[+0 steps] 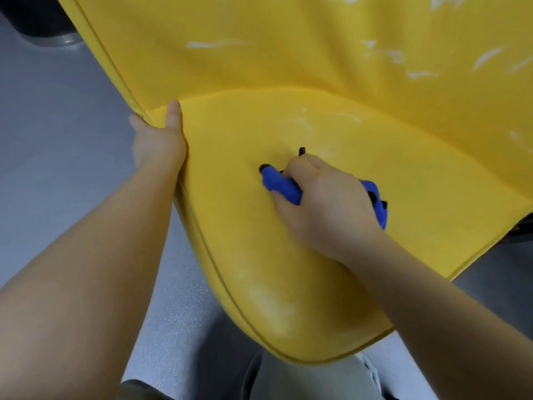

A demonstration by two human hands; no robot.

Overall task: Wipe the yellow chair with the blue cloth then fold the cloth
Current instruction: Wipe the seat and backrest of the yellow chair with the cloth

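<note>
Evidently the left grip clamps the chair rim for steadiness; the right grip squeezes the cloth onto the seat.

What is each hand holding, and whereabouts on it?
The right hand grips the bunched blue cloth round its middle. The left hand grips the yellow chair by its side edge, where seat meets back.

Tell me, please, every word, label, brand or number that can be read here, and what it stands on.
None: no text can be read anywhere.
The smooth yellow padded chair bears only white scuff marks, not letters.
The bunched blue cloth in the right hand shows small black bits, no legible label.
</note>
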